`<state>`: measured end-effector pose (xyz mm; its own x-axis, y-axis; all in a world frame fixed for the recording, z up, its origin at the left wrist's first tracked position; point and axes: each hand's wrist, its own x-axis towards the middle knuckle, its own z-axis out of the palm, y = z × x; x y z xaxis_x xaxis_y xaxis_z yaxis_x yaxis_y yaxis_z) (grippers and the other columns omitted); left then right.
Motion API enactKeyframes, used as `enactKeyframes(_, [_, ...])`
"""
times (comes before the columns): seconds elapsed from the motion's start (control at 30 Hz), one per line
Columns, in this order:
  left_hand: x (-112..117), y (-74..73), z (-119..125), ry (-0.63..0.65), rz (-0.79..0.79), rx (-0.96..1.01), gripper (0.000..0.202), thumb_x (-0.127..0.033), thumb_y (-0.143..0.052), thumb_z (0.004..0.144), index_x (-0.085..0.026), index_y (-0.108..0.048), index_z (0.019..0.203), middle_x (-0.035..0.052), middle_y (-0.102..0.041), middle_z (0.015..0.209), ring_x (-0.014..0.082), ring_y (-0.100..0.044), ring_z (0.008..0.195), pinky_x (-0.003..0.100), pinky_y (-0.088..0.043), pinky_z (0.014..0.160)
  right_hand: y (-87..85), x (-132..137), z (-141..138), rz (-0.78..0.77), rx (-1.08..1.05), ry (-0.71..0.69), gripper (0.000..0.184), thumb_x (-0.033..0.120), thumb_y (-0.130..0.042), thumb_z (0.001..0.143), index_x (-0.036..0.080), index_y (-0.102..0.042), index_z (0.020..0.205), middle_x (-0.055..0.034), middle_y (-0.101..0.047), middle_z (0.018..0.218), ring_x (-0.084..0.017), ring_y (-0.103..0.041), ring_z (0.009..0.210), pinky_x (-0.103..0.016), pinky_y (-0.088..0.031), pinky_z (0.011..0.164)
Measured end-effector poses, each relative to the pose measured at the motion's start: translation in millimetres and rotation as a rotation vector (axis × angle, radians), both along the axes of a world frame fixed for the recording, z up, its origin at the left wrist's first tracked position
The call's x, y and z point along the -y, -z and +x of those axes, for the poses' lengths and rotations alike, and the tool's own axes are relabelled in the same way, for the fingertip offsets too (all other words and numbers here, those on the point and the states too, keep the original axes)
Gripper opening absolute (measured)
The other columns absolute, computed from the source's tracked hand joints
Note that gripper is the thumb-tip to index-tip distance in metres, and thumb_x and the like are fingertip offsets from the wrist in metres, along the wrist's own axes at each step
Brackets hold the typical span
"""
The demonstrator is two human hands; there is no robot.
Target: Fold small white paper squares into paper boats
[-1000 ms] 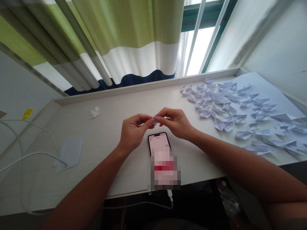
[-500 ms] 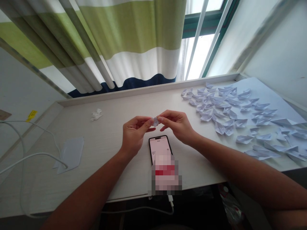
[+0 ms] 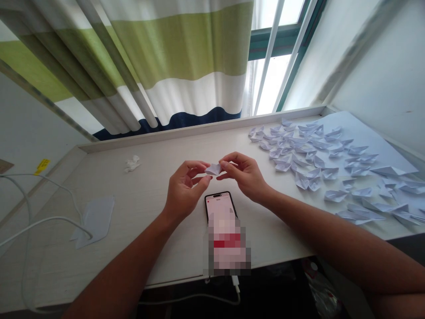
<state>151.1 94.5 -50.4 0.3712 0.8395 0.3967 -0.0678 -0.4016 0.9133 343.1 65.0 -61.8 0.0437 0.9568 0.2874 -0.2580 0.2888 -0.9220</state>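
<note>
A small folded paper boat [image 3: 214,169] is held in the air between my two hands, just beyond the phone. My right hand [image 3: 244,175] pinches its right end between thumb and fingers. At the left end, the fingertips of my left hand [image 3: 186,186] touch the paper, the thumb lying a little lower. Below my hands a phone [image 3: 221,212] rests on the white desk [image 3: 166,254], its screen lit and partly blurred out.
Many folded paper boats [image 3: 308,144] cover the right side of the desk, some on a large white sheet [image 3: 352,126]. On the left lie a crumpled tissue [image 3: 132,164], flat paper pieces [image 3: 96,221] and white cables [image 3: 49,220]. A striped curtain [image 3: 186,48] hangs behind.
The paper has opened out wider between my hands and its boat shape now shows. My left thumb has dropped away from its pinch. The view has shifted slightly.
</note>
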Motion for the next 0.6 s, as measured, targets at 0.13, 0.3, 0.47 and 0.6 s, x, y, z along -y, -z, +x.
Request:
enactKeyframes(0.13, [-2.2,1.3,-3.9,-0.031,0.139,-0.149,0.019,-0.022,-0.082,0.087,-0.021,-0.063,0.086,0.0047,-0.077,0.11,0.0215,-0.076,0.106,0.036,-0.068,0.086,0.4,-0.1,0.2,-0.002,-0.01,0.018,0.03,0.046,-0.085,0.088,0.021,-0.071,0.091,0.0002,-0.073,0.086,-0.017,-0.075,0.085,-0.041,-0.072,0.083])
enactKeyframes(0.3, [-6.6,0.2,-6.8,-0.038,0.31,-0.235,0.012,-0.025,-0.078,0.093,-0.022,-0.072,0.103,0.0055,-0.079,0.111,0.0207,-0.076,0.102,0.034,-0.068,0.082,0.2,0.6,1.5,-0.039,-0.032,-0.016,0.03,0.047,-0.084,0.088,0.021,-0.069,0.093,0.0,-0.074,0.09,-0.018,-0.075,0.089,-0.045,-0.07,0.091])
enactKeyframes(0.47, [-10.1,3.4,-8.0,-0.01,0.391,-0.255,0.009,-0.028,-0.077,0.095,-0.022,-0.08,0.102,0.006,-0.08,0.107,0.0199,-0.077,0.097,0.032,-0.069,0.079,0.2,0.9,2.2,-0.066,-0.045,-0.046,0.031,0.048,-0.083,0.089,0.021,-0.068,0.093,-0.0004,-0.074,0.094,-0.017,-0.075,0.091,-0.045,-0.069,0.094])
enactKeyframes(0.6, [-9.9,6.7,-8.2,-0.086,0.296,-0.237,0.012,-0.031,-0.08,0.093,-0.022,-0.079,0.1,0.0053,-0.083,0.104,0.0211,-0.079,0.093,0.034,-0.069,0.081,3.2,-0.7,4.0,-0.031,0.019,-0.038,0.029,0.047,-0.08,0.092,0.021,-0.066,0.094,-0.0006,-0.074,0.093,-0.017,-0.076,0.088,-0.041,-0.07,0.084])
